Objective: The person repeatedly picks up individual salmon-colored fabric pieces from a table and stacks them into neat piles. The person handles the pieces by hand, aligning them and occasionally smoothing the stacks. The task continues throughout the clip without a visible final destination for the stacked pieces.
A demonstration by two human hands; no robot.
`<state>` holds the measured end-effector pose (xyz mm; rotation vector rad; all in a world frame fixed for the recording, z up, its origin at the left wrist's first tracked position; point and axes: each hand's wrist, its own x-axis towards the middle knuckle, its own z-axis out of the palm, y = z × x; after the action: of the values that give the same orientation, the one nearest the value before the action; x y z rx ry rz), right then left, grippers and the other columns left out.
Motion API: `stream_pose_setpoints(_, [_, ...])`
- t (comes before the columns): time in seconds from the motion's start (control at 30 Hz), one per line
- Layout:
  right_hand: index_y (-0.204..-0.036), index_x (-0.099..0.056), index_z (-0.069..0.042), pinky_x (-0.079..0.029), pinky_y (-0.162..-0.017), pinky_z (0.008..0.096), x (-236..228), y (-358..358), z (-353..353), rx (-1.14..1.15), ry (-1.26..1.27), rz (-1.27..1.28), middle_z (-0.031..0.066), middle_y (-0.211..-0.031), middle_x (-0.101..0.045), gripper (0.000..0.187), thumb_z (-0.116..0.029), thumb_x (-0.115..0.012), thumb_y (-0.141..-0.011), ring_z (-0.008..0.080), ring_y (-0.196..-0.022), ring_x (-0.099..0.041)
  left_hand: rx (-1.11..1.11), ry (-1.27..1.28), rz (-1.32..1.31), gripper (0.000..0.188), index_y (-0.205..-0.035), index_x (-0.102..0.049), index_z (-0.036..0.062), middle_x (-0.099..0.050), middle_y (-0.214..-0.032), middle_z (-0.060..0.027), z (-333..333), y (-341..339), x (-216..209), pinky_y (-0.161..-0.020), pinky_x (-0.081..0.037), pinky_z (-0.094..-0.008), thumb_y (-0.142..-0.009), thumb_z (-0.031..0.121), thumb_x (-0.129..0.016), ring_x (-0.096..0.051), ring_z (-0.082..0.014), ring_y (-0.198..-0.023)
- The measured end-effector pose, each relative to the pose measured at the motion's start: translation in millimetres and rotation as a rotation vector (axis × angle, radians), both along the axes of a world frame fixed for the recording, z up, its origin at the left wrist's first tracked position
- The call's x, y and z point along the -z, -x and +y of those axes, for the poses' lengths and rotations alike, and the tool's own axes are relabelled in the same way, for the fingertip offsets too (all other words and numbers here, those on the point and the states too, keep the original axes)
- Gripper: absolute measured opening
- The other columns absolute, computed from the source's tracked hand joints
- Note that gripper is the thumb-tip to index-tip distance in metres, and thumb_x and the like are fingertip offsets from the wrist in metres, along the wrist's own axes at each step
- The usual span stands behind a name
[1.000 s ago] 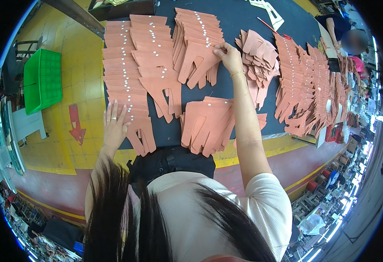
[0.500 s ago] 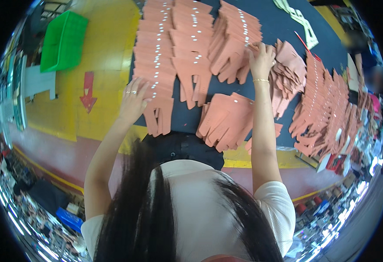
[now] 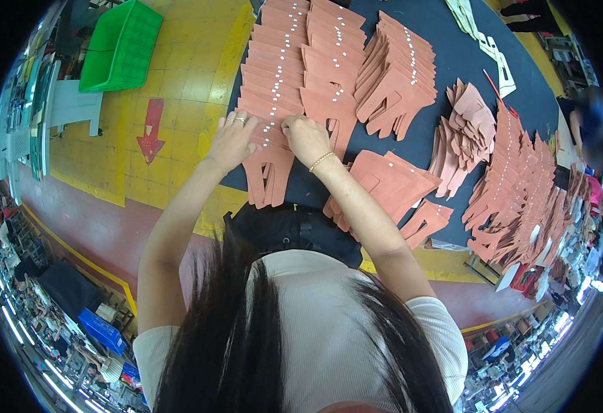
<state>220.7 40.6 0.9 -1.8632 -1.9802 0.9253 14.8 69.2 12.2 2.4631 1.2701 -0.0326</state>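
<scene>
Hands on pink pieces, more stacks alongside, green crate left

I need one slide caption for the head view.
Left hand and right hand at the leftmost row of overlapping salmon-pink pieces.

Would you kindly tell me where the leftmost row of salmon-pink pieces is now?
In the head view, the leftmost row lies along the table's left edge, its lower part between the left hand and the right hand.

Flat salmon-pink pieces, white-marked, in an overlapping column along the left edge of the dark table
</scene>
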Motion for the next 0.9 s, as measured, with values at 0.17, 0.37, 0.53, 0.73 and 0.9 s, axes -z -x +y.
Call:
stream_pose_setpoints(0.17, [-0.089,-0.072,-0.007,-0.053,-0.079,0.0444,8,5,-1,0.017,0.045,-0.022,0.0151,-0.090,-0.071,0.016,-0.021,-0.066,-0.086,0.0332,-0.088,-0.069,0.057,-0.014,0.076,0.044,-0.110,-0.063,0.0084,-0.057,-0.110,-0.0119,0,-3,-4,-0.092,-0.037,-0.0414,-0.072,0.021,-0.081,-0.052,-0.0291,-0.111])
stream_pose_setpoints(0.37, [-0.084,-0.073,-0.007,-0.053,-0.078,0.0429,8,4,4,0.057,0.160,0.059,0.0144,-0.083,-0.072,0.019,-0.024,-0.067,-0.086,0.0314,-0.087,-0.069,0.199,0.021,-0.024,0.020,-0.095,-0.062,0.0086,-0.066,-0.090,-0.0094,-12,4,-18,-0.085,-0.038,-0.0389,-0.079,0.014,-0.073,-0.063,-0.0259,-0.089])
stream_pose_setpoints(0.53, [-0.087,-0.069,-0.004,-0.053,-0.075,0.0474,2,5,-3,-0.056,0.030,0.080,0.0186,-0.086,-0.069,0.014,-0.017,-0.064,-0.084,0.0371,-0.085,-0.068,0.259,-0.071,-0.132,0.023,-0.091,-0.058,0.0091,-0.064,-0.075,-0.0092,-17,10,-23,-0.085,-0.039,-0.0393,-0.074,0.009,-0.073,-0.064,-0.0277,-0.080])
stream_pose_setpoints(0.73, [-0.092,-0.059,-0.004,-0.052,-0.072,0.0497,-21,-4,-15,0.026,-0.011,0.244,0.0198,-0.086,-0.068,0.010,-0.009,-0.061,-0.084,0.0397,-0.082,-0.067,0.240,-0.050,-0.132,0.023,-0.094,-0.058,0.0101,-0.064,-0.072,-0.0104,-1,7,-27,-0.084,-0.038,-0.0392,-0.076,0.009,-0.072,-0.063,-0.0300,-0.073])
stream_pose_setpoints(0.9, [-0.097,-0.063,-0.004,-0.053,-0.073,0.0424,-39,-47,-5,0.234,-0.103,0.316,0.0173,-0.087,-0.070,0.011,-0.011,-0.064,-0.090,0.0347,-0.082,-0.069,0.317,0.099,0.023,0.014,-0.093,-0.063,0.0123,-0.066,-0.073,-0.0100,15,-1,-26,-0.085,-0.038,-0.0395,-0.079,0.010,-0.067,-0.064,-0.0282,-0.076])
